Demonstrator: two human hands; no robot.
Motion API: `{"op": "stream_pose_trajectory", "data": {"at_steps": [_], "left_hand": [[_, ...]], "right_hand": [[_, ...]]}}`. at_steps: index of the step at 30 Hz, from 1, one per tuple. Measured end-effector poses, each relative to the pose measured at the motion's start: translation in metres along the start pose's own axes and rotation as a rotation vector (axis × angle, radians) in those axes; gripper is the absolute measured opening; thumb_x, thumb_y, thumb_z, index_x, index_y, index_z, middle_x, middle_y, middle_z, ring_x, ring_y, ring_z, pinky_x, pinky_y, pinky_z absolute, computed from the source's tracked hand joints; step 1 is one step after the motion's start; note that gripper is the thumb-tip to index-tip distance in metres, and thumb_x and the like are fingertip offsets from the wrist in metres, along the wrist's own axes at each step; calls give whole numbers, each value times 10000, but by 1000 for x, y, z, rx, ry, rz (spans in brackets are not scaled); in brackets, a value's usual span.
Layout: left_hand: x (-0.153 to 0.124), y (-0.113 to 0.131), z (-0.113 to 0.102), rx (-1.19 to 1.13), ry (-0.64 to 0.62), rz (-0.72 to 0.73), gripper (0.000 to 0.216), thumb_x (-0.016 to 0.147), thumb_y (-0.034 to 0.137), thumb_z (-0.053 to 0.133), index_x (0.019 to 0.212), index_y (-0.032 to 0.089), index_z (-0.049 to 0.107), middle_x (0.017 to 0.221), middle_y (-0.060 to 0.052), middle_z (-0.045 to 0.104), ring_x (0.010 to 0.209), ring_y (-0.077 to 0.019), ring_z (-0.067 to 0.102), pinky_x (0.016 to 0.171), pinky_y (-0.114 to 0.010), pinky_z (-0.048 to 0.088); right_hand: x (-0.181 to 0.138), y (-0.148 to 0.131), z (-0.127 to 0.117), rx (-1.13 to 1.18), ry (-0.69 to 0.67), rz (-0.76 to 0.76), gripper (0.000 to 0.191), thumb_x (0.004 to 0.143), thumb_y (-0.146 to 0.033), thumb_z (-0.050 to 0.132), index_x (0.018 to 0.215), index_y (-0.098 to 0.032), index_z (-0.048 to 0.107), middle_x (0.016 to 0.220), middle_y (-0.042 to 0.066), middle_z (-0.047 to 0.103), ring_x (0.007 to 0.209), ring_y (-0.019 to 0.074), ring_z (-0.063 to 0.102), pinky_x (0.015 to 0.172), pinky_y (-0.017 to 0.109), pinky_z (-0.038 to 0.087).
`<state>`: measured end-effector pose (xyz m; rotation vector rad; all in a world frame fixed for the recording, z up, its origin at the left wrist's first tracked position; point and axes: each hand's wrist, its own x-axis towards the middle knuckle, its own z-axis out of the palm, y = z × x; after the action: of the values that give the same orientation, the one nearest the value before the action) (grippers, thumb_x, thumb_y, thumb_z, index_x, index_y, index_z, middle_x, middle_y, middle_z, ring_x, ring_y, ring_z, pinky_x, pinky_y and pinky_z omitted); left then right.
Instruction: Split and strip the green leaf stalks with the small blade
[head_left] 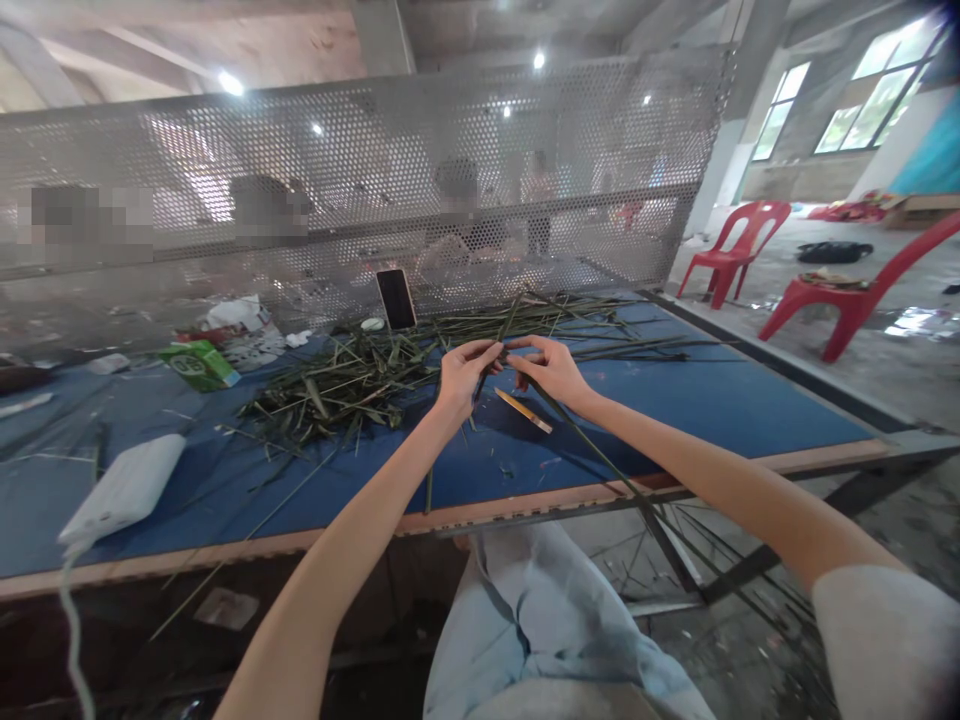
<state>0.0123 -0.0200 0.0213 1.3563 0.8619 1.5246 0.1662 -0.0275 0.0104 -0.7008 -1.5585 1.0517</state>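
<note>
**Two hands meet over a green strip [592,447] at a blue table [720,405]**

In the head view, the left hand [465,375] pinches the dark green plant material between thumb and forefinger, and the right hand [553,372] pinches it just beside, fingertips nearly touching. The exact fold or join is hidden by the fingers. The strip trails from the right hand, across the table's near edge and down past it.

Under the hands lies a yellow tool [523,410], untouched. A leafy heap [337,390] sits to the left; long stalks [555,318] lie behind, near an upright phone [396,299].

The step in hand looks like fine fingertip handling of the strip. The next move seems to call for a firm pinch on both sides and slack in the trailing length.
</note>
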Motion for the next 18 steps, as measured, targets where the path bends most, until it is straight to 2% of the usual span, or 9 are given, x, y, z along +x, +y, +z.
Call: {"op": "stream_pose_trajectory", "data": {"at_steps": [6,9,12,15,18], "left_hand": [[1,0,-3,0,-21,-18,253,586,322,810,729,131,726,571,-9,628,539,-110,552,564,-254,434],[3,1,-6,38,-50,-41,249,579,326,813,709,132,725,553,-6,623,523,-107,545,558,-253,432],[3,0,-7,95,-126,-78,261,573,335,818,708,130,729,564,-13,634,518,-109,549,560,-258,441],[2,-1,-6,152,-176,-102,269,564,336,823,707,128,729,555,-17,636,510,-117,555,558,-265,452],[3,-4,-7,186,-176,-102,266,564,339,822,694,128,726,533,-15,627,497,-122,554,553,-270,457]], "right_hand": [[-1,0,-1,-14,-20,8,442,736,-473,706,1029,-156,614,525,-18,633,463,132,582,522,268,488],[4,2,-10,-57,-7,56,455,784,-581,616,924,-152,674,509,-4,611,463,123,568,491,239,438],[11,2,-24,-16,93,102,513,799,-638,552,822,-148,702,470,-13,552,438,100,511,461,223,388],[19,0,-36,31,196,65,405,728,-547,683,813,-151,707,447,-49,495,419,71,427,444,207,347],[23,-3,-43,159,186,52,283,725,-415,720,850,-161,707,492,-54,519,452,62,433,449,186,352]]}}
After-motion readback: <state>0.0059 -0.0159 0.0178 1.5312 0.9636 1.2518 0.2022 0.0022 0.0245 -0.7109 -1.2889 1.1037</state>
